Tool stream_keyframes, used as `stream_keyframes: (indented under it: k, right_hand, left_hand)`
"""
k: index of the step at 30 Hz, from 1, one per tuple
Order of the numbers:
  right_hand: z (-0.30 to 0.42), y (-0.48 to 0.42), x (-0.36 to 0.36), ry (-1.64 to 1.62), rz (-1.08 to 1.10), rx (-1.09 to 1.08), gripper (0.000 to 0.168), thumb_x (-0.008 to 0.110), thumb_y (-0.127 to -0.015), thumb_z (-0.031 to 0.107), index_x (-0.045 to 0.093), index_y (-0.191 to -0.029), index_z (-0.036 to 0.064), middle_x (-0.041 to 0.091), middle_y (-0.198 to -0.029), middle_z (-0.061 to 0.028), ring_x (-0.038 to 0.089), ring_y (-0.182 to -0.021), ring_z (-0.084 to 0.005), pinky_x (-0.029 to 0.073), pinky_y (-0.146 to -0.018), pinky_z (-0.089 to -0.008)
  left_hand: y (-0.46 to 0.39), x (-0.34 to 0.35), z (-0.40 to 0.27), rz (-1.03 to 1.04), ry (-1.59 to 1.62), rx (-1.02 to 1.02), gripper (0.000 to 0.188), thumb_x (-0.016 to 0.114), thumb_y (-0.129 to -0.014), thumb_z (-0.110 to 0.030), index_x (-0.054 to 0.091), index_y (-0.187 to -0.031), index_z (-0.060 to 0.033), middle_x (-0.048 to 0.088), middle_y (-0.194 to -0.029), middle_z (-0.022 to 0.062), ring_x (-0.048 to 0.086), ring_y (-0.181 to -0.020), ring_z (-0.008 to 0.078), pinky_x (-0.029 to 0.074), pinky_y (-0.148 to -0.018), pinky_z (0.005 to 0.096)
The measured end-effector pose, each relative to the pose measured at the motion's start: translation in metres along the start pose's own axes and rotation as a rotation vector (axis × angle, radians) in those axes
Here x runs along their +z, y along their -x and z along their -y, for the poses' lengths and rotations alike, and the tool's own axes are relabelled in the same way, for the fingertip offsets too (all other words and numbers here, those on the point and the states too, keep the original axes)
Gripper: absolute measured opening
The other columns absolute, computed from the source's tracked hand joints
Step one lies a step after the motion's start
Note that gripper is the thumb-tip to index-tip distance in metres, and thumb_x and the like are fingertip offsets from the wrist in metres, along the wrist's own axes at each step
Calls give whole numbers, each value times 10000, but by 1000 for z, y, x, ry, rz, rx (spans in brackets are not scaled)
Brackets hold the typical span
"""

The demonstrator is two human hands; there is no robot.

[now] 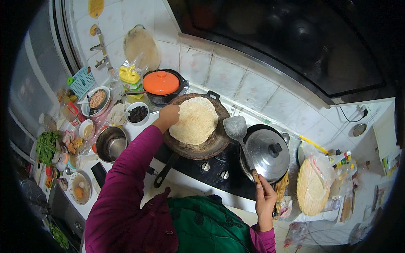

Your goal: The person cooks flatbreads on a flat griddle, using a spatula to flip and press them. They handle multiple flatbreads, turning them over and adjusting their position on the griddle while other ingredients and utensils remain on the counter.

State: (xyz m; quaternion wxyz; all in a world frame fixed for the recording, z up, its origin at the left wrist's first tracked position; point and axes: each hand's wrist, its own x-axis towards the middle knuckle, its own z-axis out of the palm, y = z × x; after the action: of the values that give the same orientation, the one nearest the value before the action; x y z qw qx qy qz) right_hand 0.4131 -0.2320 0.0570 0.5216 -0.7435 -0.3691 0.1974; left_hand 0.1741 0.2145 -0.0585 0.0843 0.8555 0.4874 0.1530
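Note:
A round, pale flatbread (193, 121) lies in a wide, worn wok (218, 147) on the black stove. My left hand (169, 116) is at the bread's left edge, fingers bent against it; whether they pinch it is hidden. My right hand (265, 197) grips the wooden handle of a metal wok spatula (235, 128). The spatula's blade is raised between the wok and a pot covered by a metal lid (267, 151) with a black knob.
Left of the wok stand a bowl of dark food (137, 114), an empty metal pot (111, 144) and a black casserole with an orange lid (160, 83). At right lies a round straw-coloured board (311, 189) with pale dough on it. The black range hood (284, 38) overhangs the stove.

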Motion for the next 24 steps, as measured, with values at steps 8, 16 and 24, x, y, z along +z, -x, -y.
stream_keyframes:
  k: [8,16,24]
  right_hand:
    - [-15,32,-6,-114,-28,126,332,652,-988,77,656,-1311,2,709,-1033,-16,546,-777,-43,449,-678,-195]
    - [-20,47,-1,-65,-89,70,330,643,-995,87,659,-1320,37,600,-827,64,448,-645,-23,358,-570,-184]
    - [-26,51,2,-54,-91,94,327,645,-996,97,661,-1316,32,598,-827,59,462,-666,-27,374,-587,-190]
  left_hand:
    - [-20,32,-15,67,-57,107,241,639,-846,-171,746,-1056,-121,707,-1094,140,661,-1021,341,519,-890,469]
    - [0,34,-59,224,-34,316,350,572,-854,-43,758,-1083,-231,669,-1210,8,595,-1151,284,475,-958,468]
    - [-4,42,-51,180,41,328,326,579,-853,-54,749,-1081,-212,673,-1175,40,609,-1115,304,487,-933,482]
